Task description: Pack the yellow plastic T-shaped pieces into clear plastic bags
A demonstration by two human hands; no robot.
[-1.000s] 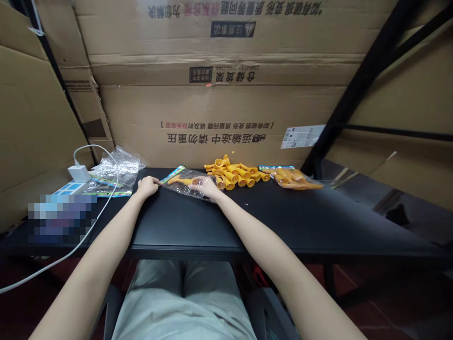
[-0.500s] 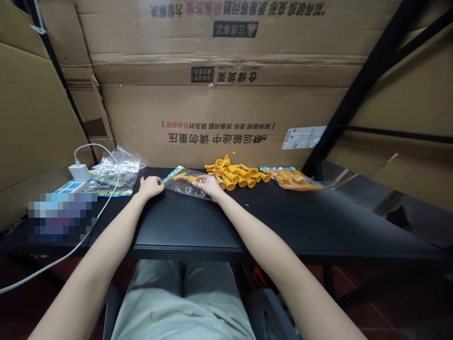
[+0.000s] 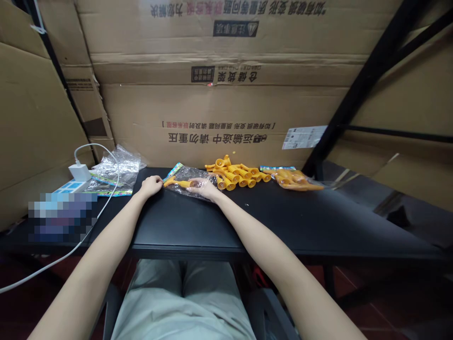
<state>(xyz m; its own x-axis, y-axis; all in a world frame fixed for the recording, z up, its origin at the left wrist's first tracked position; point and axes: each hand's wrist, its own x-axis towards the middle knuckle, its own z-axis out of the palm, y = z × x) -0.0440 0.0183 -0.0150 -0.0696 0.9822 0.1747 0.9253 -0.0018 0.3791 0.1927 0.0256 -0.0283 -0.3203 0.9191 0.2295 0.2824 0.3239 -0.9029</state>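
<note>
Bag (image 3: 193, 174), one, pinched by left hand (image 3: 151, 185), holds one yellow piece (image 3: 181, 183) gripped by the right hand (image 3: 205, 187).

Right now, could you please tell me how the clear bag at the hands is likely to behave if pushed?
The clear bag would probably crumple, as its film looks thin and wrinkled. Its glossy highlights suggest it may be slippery. The orange piece visible in it looks molded, so that part is likely stiffer.
</note>
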